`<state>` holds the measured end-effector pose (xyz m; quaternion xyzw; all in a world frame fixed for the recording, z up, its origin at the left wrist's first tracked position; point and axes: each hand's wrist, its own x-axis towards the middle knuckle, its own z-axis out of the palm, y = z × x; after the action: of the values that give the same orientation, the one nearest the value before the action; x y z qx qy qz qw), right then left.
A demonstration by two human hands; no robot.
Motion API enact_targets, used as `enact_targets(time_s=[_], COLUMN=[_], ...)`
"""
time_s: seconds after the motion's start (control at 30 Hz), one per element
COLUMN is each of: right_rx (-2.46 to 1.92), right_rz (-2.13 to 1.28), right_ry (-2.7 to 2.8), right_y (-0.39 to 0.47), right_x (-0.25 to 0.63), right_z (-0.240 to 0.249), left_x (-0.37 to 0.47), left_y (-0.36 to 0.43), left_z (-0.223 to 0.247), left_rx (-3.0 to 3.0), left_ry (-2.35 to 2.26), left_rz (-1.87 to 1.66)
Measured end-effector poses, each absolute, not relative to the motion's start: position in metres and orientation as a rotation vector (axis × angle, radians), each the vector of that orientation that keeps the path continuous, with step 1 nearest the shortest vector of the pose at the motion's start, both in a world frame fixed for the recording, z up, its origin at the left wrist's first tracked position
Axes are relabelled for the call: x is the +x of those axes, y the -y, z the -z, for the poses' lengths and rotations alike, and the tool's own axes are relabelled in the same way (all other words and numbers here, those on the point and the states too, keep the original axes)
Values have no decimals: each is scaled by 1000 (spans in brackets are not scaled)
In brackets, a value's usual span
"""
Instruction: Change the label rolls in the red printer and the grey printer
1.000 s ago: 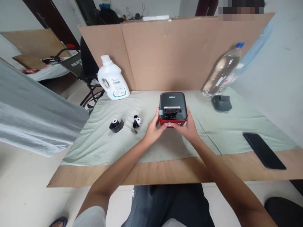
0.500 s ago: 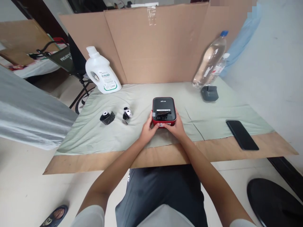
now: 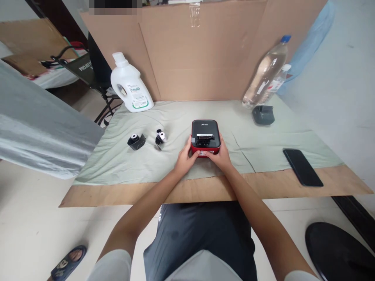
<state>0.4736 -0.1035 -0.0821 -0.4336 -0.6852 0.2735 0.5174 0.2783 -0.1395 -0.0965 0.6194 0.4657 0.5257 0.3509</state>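
Note:
A small box-shaped label printer (image 3: 205,128), black on top with red sides and a slot across its lid, rests on the green cloth in front of me. My left hand (image 3: 186,156) grips its left side, the thumb on the front face. On the opposite side, my right hand (image 3: 222,154) grips it the same way, and the thumb tips nearly meet at the front. Fingers around the far sides are partly hidden. To the left lie a black strip curled around a white core (image 3: 136,141) and a small black-and-white piece (image 3: 161,137) whose kind I cannot make out.
A white detergent jug (image 3: 131,86) and clear bottles (image 3: 265,74) stand before a cardboard screen (image 3: 202,54). Near the bottles sits a dark grey block (image 3: 263,115). A black phone (image 3: 302,167) lies at the right, by the table's wooden front edge (image 3: 199,191).
The view has shifted slightly, so most things sit a little farther right. Both hands keep their hold on the label printer, which shows no clear movement on the cloth.

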Motion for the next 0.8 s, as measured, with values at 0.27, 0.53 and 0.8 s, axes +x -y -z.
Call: enact_targets(time_s=[0.27,0.53,0.8], right_rx=[-1033,-1053,-1056], right_rz=[-679,-590,-476], right_ry=[1665,1646,1711], right_y=[106,109,107], right_x=[477,481,483], right_z=[85,88,83], left_x=[279,278,273], left_y=[144,148,146], left_z=[99,87,84], left_rx=[1614,1588,1669], left_ry=[-1239,-1261,-1259], left_rz=[-1396,-1421,-1446])
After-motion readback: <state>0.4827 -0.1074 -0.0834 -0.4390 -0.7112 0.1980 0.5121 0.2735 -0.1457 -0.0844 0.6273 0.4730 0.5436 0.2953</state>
